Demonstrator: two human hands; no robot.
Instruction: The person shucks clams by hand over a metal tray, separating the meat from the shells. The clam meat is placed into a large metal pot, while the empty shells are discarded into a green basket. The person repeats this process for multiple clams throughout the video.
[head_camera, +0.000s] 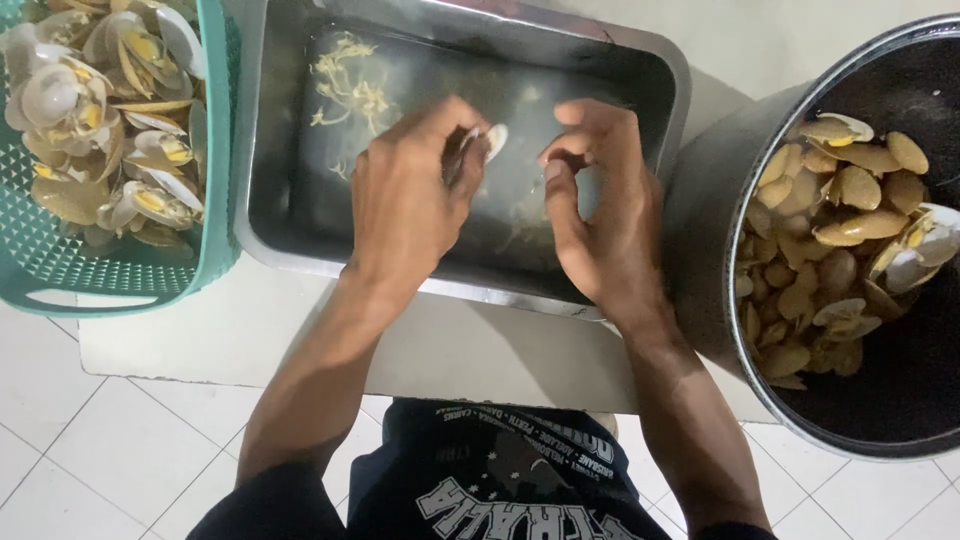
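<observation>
My left hand (405, 205) hovers over a steel tray (262, 215) of water and grips an opened clam shell (489, 140) between its fingertips. My right hand (598, 205) is just to the right of it over the same tray, fingers curled and pinched together; what they hold is hidden. Pale yellow clam meat (350, 85) lies in the water at the tray's far left.
A teal plastic basket (120, 275) heaped with open clams stands at the left. A large black round pot (880, 420) with several empty shells stands at the right. The tray rests on a low white step above a tiled floor (90, 450).
</observation>
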